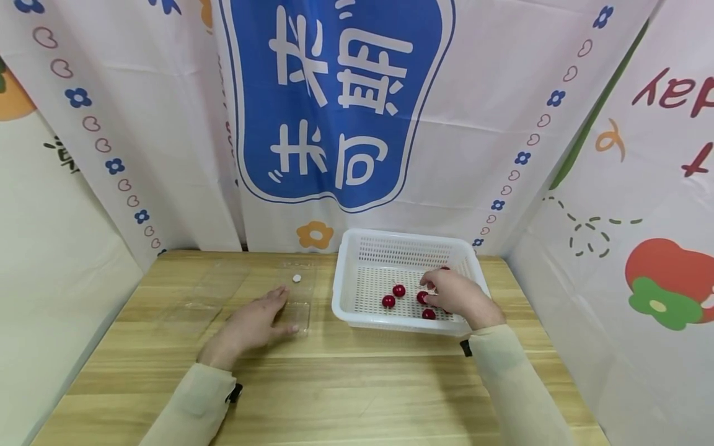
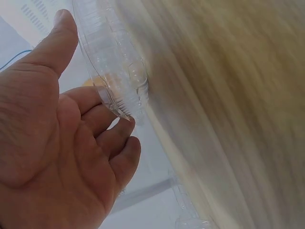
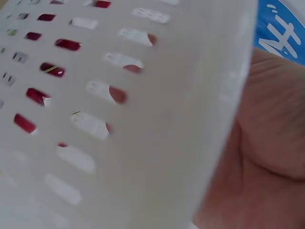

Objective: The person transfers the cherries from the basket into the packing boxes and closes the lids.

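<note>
From my remote station I am viewing the left hand (image 1: 253,321) leaning in from the tabletop's near-left side, its thumb standing apart and its loosely bent fingers touching a clear plastic container (image 1: 304,314), thin-walled and ribbed, which is lying near the far edge, left of centre. The right hand (image 1: 454,296) is dipping over the right-hand part of a white basket (image 1: 407,235), thumb and forefinger beside a red fruit (image 1: 421,297); I cannot tell whether they are gripping it. Both wrists are emerging from beige sleeves. The basket, rectangular, perforated and smooth-rimmed, is standing near the far edge, right of centre, and holding glossy, round red fruits. Another clear plastic piece (image 1: 220,282) is lying toward the far-left corner of the wood-grained tabletop (image 1: 357,396). Behind, a blue panel (image 1: 329,93) is showing sideways white characters, 未来可期.
</note>
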Demonstrator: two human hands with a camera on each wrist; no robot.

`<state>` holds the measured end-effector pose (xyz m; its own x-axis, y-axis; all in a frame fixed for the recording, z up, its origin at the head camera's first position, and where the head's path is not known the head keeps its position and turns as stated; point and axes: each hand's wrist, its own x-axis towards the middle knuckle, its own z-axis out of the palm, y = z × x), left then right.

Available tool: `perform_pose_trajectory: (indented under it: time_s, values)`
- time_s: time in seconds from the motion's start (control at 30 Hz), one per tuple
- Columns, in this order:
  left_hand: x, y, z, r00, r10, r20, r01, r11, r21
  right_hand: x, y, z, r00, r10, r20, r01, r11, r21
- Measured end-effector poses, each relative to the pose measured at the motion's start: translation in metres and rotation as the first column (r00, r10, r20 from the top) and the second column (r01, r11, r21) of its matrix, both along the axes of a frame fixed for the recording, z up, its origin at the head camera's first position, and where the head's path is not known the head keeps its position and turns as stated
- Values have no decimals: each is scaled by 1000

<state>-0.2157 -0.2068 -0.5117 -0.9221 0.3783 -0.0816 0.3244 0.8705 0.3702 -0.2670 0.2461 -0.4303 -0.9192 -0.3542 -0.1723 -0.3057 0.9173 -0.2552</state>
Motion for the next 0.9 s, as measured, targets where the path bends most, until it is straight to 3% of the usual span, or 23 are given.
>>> perform_pose_trajectory:
  time_s: [0.2,0.57,0.9]
  values:
    - [2,2,3,1000,16,15,-16,1000,-3,0,-3,-7,995,-27,98,22,999,49]
    - [5,5,8,999,24,29,-24,1000,19,-5,-9,-23,990,14,139,-37,986,163]
    - [5,7,3,999,41,28,-41,999,31,-9,-7,-30,981,47,186,-68,992,108]
